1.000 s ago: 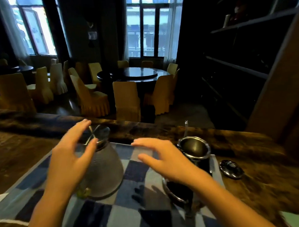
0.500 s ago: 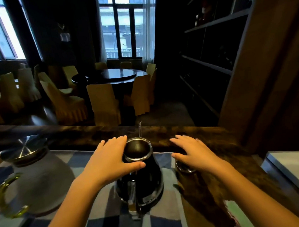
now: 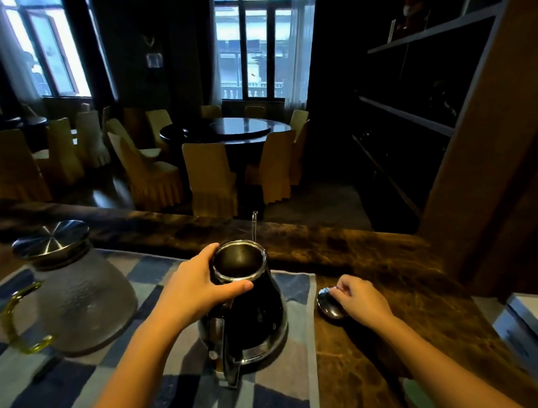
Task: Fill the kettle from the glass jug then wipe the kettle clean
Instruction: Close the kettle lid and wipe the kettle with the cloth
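1. Steadying the kettle (image 3: 251, 321) at its open mouth, the left hand (image 3: 201, 296) wraps thumb and fingers round the steel rim. The pot stands upright at centre on the checked cloth (image 3: 145, 372), its handle (image 3: 225, 360) toward the person and its thin spout (image 3: 255, 226) pointing away.
2. The right hand (image 3: 361, 301), fingers curled, holds a round lid (image 3: 328, 309) lying on the brown counter (image 3: 372, 261), just beside the kettle's right flank (most likely the kettle's own lid).
3. The glass jug (image 3: 84, 307) stands upright on the same cloth, left of the kettle, near it but apart. A steel stopper (image 3: 52, 238) sits on its neck, and its yellow-green handle (image 3: 17, 322) is turned to the far left.
4. The left hand is plainly the nearer one. The reach to the jug runs sideways and leftward, and the handle lies on the jug's far side from that hand.
5. Nothing stands between jug and kettle. By the look of it no water has been poured, and the jug must travel rightward over the open mouth, with the stopper probably the one obstacle.
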Tool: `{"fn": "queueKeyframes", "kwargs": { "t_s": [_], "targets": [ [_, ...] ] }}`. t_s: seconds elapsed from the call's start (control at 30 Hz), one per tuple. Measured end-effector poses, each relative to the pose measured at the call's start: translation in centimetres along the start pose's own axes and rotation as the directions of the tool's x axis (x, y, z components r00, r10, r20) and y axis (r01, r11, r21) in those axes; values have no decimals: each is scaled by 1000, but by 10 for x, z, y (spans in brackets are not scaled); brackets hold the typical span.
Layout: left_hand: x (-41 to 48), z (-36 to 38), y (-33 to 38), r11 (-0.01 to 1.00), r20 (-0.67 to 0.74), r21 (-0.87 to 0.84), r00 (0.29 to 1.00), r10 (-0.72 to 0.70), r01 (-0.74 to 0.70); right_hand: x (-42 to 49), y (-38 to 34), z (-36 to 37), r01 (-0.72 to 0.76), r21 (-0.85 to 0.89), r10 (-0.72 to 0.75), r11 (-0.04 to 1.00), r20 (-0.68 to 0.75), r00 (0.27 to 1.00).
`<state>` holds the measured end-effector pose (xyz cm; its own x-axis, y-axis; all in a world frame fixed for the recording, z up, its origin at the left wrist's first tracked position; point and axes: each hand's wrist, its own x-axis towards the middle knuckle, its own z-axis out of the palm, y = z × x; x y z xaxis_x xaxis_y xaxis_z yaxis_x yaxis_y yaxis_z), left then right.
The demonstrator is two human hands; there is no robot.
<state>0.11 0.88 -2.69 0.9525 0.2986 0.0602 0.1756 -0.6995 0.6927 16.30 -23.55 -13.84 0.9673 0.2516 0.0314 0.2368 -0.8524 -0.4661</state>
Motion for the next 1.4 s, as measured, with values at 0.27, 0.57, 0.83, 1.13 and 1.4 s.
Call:
{"fn": "queueKeyframes", "kwargs": {
  "t_s": [0.27, 0.57, 0.83, 1.13, 1.4],
  "targets": [
    [1, 1, -5, 1000, -41, 5, 999, -26, 26, -2, -154, -74, 532, 357, -423, 768, -340, 840],
    [2, 6, -14, 1000, -86, -3, 996, -23, 23, -11, -189, -25, 554, -43, -554, 831, -135, 821],
    [5, 7, -14, 999, -85, 6, 996, -33, 34, -18, -196, -22, 515, -136, -533, 846, -201, 822],
    [5, 8, -11, 1000, -70, 17, 997, -17, 19, -23, -201, -23, 438, -128, -456, 890, -195, 868],
    [4, 6, -10, 1000, -57, -5, 998, -3, 3, -15, -209, -64, 669, -208, -647, 714, 172, 743]
  ]
}}
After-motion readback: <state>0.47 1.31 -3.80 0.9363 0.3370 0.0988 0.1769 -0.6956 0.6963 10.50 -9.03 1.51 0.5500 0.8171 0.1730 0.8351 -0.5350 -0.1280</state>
